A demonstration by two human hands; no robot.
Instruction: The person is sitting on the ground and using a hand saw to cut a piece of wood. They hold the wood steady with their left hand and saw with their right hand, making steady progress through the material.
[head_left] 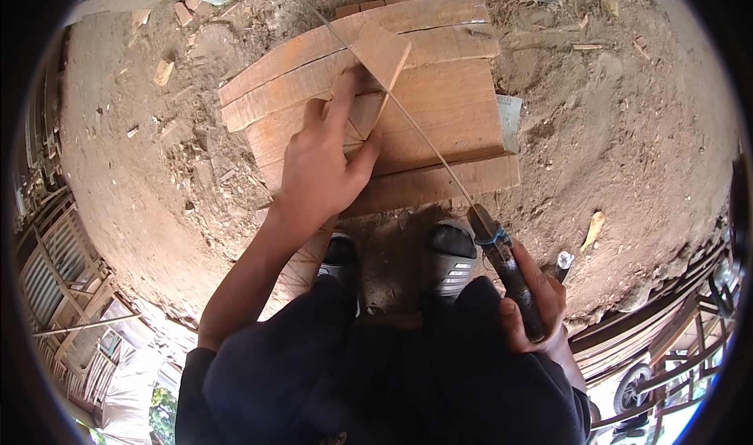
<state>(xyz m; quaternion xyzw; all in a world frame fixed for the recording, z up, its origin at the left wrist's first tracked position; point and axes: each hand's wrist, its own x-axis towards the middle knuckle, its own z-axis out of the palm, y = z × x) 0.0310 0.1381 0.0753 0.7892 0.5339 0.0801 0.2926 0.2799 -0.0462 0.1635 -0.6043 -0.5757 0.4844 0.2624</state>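
My left hand (318, 163) presses on a small wooden piece (380, 53) that lies over several planks (443, 104), its fingers curled around the piece's near part. My right hand (537, 300) grips the black handle (502, 261) of a long tool, with blue binding near its front. The tool's thin blade (423, 139) runs diagonally up and left across the wooden piece, just right of my left fingers, and on past the planks. Whether its edge cuts into the wood I cannot tell. Part of the piece is hidden under my fingers.
My sandalled feet (451, 265) are just below the planks on a dirt floor (157, 170) with wood scraps. A grey sheet (510, 119) pokes out at the planks' right. Corrugated metal and timber (55, 265) line the left edge; a wheel (627, 390) and timber stand at lower right.
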